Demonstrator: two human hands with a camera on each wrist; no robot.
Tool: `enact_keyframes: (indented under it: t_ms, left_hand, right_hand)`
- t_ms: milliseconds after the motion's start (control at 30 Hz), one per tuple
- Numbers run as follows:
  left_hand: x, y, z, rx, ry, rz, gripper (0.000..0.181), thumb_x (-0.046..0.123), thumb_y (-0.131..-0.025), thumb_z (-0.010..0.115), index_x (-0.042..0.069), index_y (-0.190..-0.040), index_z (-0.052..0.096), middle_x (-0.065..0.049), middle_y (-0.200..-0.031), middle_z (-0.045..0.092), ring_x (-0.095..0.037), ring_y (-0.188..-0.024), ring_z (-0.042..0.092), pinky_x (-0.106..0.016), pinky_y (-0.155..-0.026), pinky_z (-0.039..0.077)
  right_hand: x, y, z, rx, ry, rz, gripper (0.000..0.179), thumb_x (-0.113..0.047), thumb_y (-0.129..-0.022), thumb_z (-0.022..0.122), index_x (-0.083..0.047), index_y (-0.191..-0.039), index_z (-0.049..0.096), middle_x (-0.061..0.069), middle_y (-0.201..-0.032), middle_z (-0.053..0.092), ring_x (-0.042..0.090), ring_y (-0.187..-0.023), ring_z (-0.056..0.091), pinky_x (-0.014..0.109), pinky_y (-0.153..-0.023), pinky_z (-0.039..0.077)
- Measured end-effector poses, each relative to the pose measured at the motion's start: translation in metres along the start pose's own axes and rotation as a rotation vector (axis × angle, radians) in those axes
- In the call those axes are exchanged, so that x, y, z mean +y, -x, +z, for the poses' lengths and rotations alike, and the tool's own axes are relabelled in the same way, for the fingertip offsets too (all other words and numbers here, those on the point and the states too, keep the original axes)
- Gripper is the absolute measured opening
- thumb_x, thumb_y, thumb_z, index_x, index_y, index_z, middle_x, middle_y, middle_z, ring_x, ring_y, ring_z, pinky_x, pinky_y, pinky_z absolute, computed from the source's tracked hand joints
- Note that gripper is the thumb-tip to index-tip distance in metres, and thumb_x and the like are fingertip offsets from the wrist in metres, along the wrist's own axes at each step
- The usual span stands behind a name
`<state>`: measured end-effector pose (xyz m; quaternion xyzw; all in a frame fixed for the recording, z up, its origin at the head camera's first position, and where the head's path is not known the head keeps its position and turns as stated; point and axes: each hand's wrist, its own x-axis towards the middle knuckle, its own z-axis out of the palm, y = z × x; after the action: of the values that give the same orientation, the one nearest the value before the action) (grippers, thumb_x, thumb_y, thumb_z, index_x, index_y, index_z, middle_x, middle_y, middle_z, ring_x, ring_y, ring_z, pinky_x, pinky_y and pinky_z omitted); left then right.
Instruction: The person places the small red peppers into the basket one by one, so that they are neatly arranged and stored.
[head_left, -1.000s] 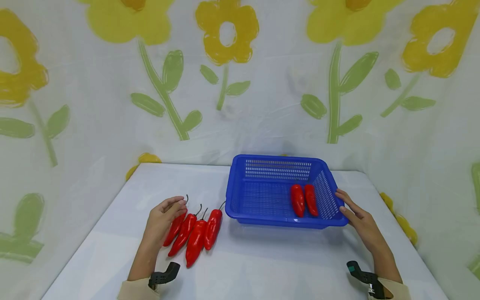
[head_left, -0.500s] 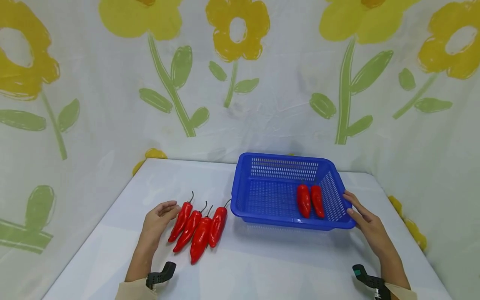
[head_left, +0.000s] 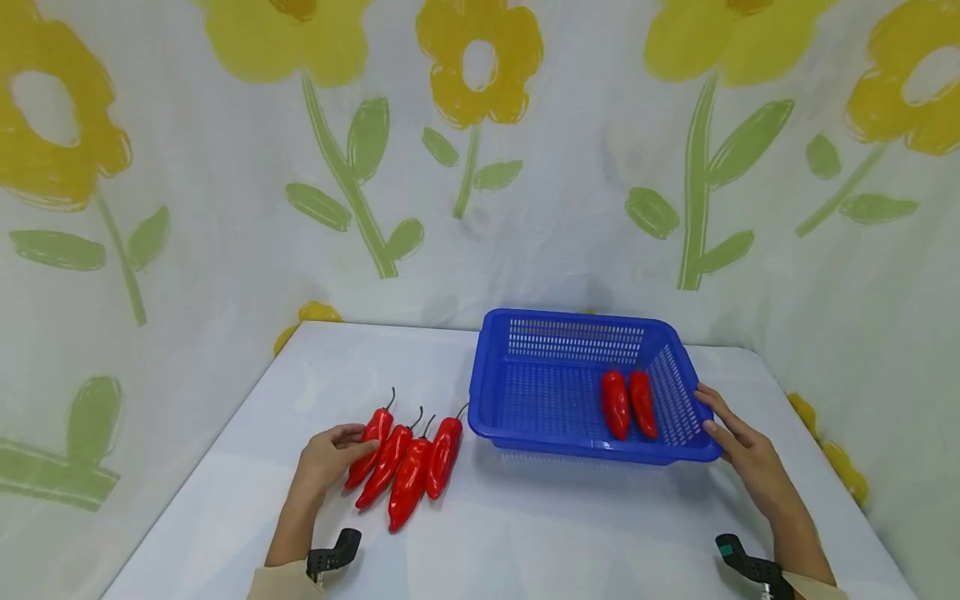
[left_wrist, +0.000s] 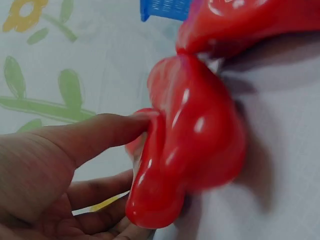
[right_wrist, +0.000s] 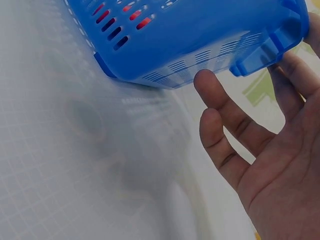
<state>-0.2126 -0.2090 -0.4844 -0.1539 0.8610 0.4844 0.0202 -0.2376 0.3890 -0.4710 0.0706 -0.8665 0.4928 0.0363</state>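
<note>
In the head view, several red chili peppers lie side by side on the white table. My left hand (head_left: 327, 458) is at the leftmost red chili pepper (head_left: 372, 447), pinching it between the thumb and fingers. The left wrist view shows the thumb (left_wrist: 107, 131) against this glossy pepper (left_wrist: 200, 135), the other fingers behind it. A blue plastic basket (head_left: 592, 448) stands to the right with two red peppers (head_left: 616, 406) inside. At its right end, my right hand (head_left: 753, 467) holds the rim; in the right wrist view, its lower fingers (right_wrist: 212, 125) stay off the basket.
Beside the held pepper lie other red chili peppers (head_left: 408, 483), the rightmost one with its stem close to the basket's left corner. A white cloth (head_left: 562, 250) printed with yellow flowers hangs behind and around the white table (head_left: 540, 533).
My left hand has come down from the leftmost pepper's stem end to its body and now pinches it. My right hand keeps its place at the basket. The head view has shifted slightly.
</note>
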Motion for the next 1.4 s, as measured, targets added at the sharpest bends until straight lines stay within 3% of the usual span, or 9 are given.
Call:
enact_keyframes:
  t_ms: [133,367,633,900,1033,1200,1400]
  left_hand:
    - [-0.004,0.002,0.001,0.007,-0.056,0.002,0.057,0.029,-0.085,0.079,-0.002,-0.129,0.062,-0.022,-0.120,0.065,-0.038,-0.110,0.059,-0.043,-0.085,0.058]
    - [-0.004,0.002,-0.002,0.004,-0.006,-0.043,0.060,0.033,-0.090,0.073,-0.002,-0.136,0.057,-0.027,-0.131,0.058,-0.042,-0.119,0.053,-0.048,-0.092,0.055]
    - [0.006,0.002,-0.007,0.026,0.042,-0.038,0.061,0.035,-0.093,0.069,-0.002,-0.139,0.054,-0.029,-0.137,0.053,-0.043,-0.123,0.050,-0.052,-0.096,0.052]
    - [0.018,0.007,-0.005,-0.027,0.211,-0.031,0.066,0.036,-0.092,0.072,0.000,-0.143,0.050,-0.025,-0.142,0.049,-0.038,-0.127,0.047,-0.052,-0.103,0.047]
    - [0.029,0.010,-0.005,-0.081,0.278,0.008,0.066,0.035,-0.091,0.074,0.002,-0.143,0.051,-0.021,-0.142,0.050,-0.034,-0.126,0.048,-0.055,-0.105,0.044]
    - [0.051,0.009,0.001,-0.115,0.288,0.076,0.063,0.035,-0.091,0.074,0.002,-0.141,0.053,-0.020,-0.138,0.054,-0.034,-0.123,0.052,-0.058,-0.106,0.041]
    - [0.069,0.004,0.012,-0.136,0.299,0.085,0.062,0.032,-0.091,0.074,0.001,-0.140,0.053,-0.021,-0.136,0.056,-0.034,-0.119,0.056,-0.055,-0.104,0.045]
  right_hand:
    - [0.001,0.000,0.001,-0.007,0.009,-0.005,0.051,-0.036,-0.107,0.046,-0.030,-0.157,0.034,-0.015,-0.163,0.020,0.039,-0.147,0.024,0.008,-0.088,0.044]
    - [0.002,0.000,0.003,-0.007,0.039,0.036,0.052,-0.041,-0.106,0.046,-0.033,-0.156,0.033,-0.013,-0.164,0.019,0.051,-0.142,0.025,0.015,-0.089,0.046]
    - [-0.001,-0.005,0.002,0.001,0.024,0.019,0.052,-0.039,-0.106,0.047,-0.031,-0.156,0.034,-0.007,-0.165,0.019,0.049,-0.143,0.026,0.013,-0.090,0.046]
    - [0.002,-0.004,0.003,-0.004,-0.030,0.007,0.052,-0.036,-0.107,0.048,-0.028,-0.156,0.035,-0.009,-0.165,0.020,0.045,-0.146,0.023,0.009,-0.089,0.044]
    - [0.002,-0.004,0.006,-0.017,-0.051,-0.005,0.052,-0.034,-0.107,0.048,-0.026,-0.156,0.035,-0.009,-0.165,0.020,0.040,-0.147,0.022,0.010,-0.091,0.043]
    - [0.000,-0.002,0.004,0.002,-0.028,0.010,0.052,-0.036,-0.107,0.047,-0.028,-0.156,0.036,-0.009,-0.165,0.021,0.042,-0.147,0.023,0.013,-0.092,0.044]
    - [0.000,0.001,0.000,0.003,-0.017,0.015,0.052,-0.036,-0.107,0.047,-0.028,-0.156,0.035,-0.008,-0.165,0.020,0.042,-0.147,0.022,0.013,-0.092,0.044]
